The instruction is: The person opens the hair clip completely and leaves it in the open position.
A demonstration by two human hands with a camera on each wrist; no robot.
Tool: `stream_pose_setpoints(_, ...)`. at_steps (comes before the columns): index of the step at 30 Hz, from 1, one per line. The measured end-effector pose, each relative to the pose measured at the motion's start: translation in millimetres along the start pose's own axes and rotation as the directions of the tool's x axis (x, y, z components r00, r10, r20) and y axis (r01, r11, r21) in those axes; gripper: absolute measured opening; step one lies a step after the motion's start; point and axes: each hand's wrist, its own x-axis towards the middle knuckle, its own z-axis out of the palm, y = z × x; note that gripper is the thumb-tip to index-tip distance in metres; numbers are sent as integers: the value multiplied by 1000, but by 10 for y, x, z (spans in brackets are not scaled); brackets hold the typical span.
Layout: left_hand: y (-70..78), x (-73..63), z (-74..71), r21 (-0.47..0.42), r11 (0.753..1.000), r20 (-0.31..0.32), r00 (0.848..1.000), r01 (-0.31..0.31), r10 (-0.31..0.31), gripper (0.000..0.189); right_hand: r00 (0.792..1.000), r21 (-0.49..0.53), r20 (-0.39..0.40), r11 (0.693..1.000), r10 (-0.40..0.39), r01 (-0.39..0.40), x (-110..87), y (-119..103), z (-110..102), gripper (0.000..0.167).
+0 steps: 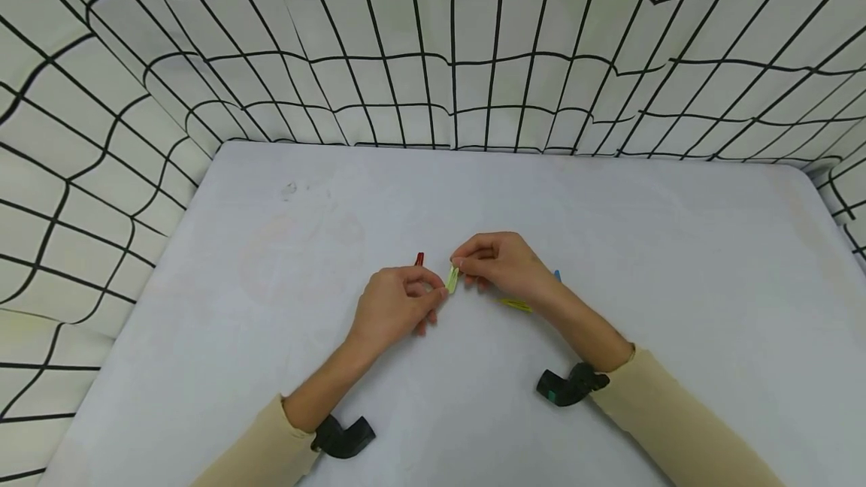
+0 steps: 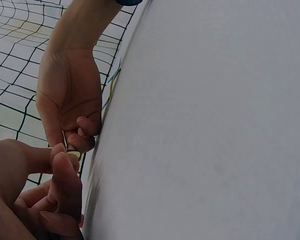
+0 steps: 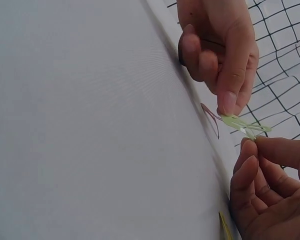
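A light green snap hair clip [image 1: 452, 279] is held up between both hands, its frame and tongue spread apart in the right wrist view [image 3: 247, 125]. My left hand [image 1: 398, 302] pinches one end between thumb and forefinger. At the other end, the thumb and fingertips of my right hand [image 1: 504, 261] grip the clip. The left wrist view shows only a small part of the clip [image 2: 75, 154] between the fingers. Behind the left hand lies a red hair clip [image 1: 420, 258], partly hidden.
A yellow hair clip [image 1: 517, 305] lies on the white table [image 1: 433, 412] beneath the right wrist. Just past the right forearm peeks a bit of a blue clip [image 1: 558, 275]. White walls with a black grid [image 1: 453, 62] stand around the table's far and side edges.
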Motion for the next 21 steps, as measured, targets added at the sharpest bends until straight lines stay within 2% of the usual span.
stream_pose_setpoints(4,-8,5,0,42,999,-12,1000,5,-4,4,1000,-61,-14,998,-16,15,27,-12,31,13)
stream_pose_setpoints(10,-16,15,-2,83,996,-27,999,34,-32,4,999,-95,-19,995,-27,25,50,-18,81,10)
stream_pose_setpoints(17,-28,25,-3,112,994,-46,999,19,-14,5,999,-153,-19,988,-39,36,83,-36,120,7)
stream_pose_setpoints(21,-21,26,1,122,992,-49,999,30,-24,5,999,-183,-29,983,-37,31,109,-49,130,6)
